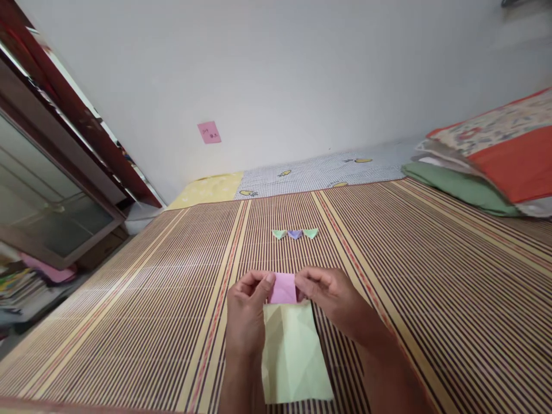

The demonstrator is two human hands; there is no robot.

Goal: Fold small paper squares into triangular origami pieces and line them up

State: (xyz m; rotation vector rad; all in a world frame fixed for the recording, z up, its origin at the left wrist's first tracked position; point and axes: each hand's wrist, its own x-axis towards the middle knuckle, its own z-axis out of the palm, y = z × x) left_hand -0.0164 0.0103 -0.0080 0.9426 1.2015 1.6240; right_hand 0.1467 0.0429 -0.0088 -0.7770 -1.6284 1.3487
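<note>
A small square of pink paper (283,289) is held up between my two hands. My left hand (249,299) pinches its left edge, thumb in front. On the opposite edge, my right hand (325,290) has its thumb and fingers closed on the paper. Just below lies a creased sheet of pale green paper (293,353) on the striped mat (172,322). Beyond my hands sit three small folded paper triangles in a row: a green one (279,234), a purple one (295,234) and another green one (311,233).
A pink note (209,132) is stuck to the white wall (302,69). Folded bedding (509,155) in red and green is piled at the right. Along the wall runs a patterned sheet (310,169). A glass-fronted cabinet (47,190) stands at the left, beside stacked books (26,287).
</note>
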